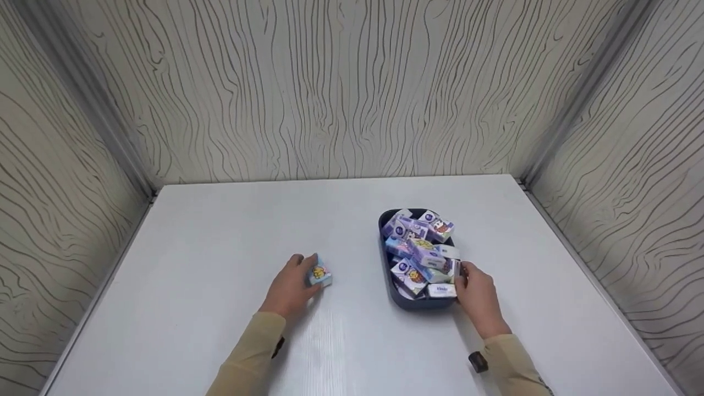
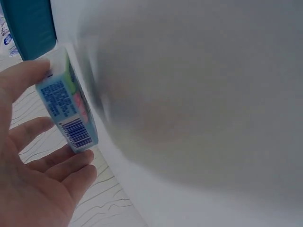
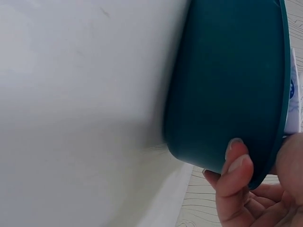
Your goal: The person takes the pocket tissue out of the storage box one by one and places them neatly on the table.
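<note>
My left hand [image 1: 291, 289] holds a small light-blue tissue pack [image 1: 320, 275] low over the white table, left of the bin. In the left wrist view, the thumb presses one end of the pack [image 2: 66, 104] and the fingertips the other, with its barcode side showing. At the right, a dark rounded bin [image 1: 388, 275] stands on the table, heaped with several purple, blue and white tissue packs [image 1: 426, 256]. My right hand [image 1: 479, 300] grips the bin's near right rim. The right wrist view shows the fingers curled against the outside of the teal wall [image 3: 227, 85].
The white table [image 1: 220, 236] is bounded by wood-grain panels [image 1: 319, 93] at the back and both sides. Grey metal posts [image 1: 93, 99] stand at the back corners. A dark strap piece [image 1: 478, 362] shows at the right wrist.
</note>
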`<state>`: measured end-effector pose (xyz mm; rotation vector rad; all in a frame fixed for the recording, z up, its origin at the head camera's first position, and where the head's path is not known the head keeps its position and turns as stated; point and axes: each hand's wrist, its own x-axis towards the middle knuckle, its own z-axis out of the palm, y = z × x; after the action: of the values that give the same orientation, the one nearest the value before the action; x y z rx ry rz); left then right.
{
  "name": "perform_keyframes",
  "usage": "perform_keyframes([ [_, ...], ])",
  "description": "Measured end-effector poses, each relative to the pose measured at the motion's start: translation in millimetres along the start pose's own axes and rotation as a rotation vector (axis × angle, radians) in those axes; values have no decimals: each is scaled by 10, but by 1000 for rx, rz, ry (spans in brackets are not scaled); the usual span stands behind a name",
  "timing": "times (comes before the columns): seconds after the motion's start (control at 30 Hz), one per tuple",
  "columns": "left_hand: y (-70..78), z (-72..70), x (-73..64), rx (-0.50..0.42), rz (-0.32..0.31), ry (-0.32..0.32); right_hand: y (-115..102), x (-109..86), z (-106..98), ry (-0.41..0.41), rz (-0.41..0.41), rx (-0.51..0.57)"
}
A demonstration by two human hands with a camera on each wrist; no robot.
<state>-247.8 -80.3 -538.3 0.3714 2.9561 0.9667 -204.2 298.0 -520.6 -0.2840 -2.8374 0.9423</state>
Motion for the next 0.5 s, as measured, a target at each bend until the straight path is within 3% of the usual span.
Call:
perform_keyframes([
  [0.3,-202,-111,30,51,-66,-34,5,-9,-13,25,-27,-21],
  [0.5,-268,-202,112,145,-8,-6,4,-13,-4,15,-16,-10],
])
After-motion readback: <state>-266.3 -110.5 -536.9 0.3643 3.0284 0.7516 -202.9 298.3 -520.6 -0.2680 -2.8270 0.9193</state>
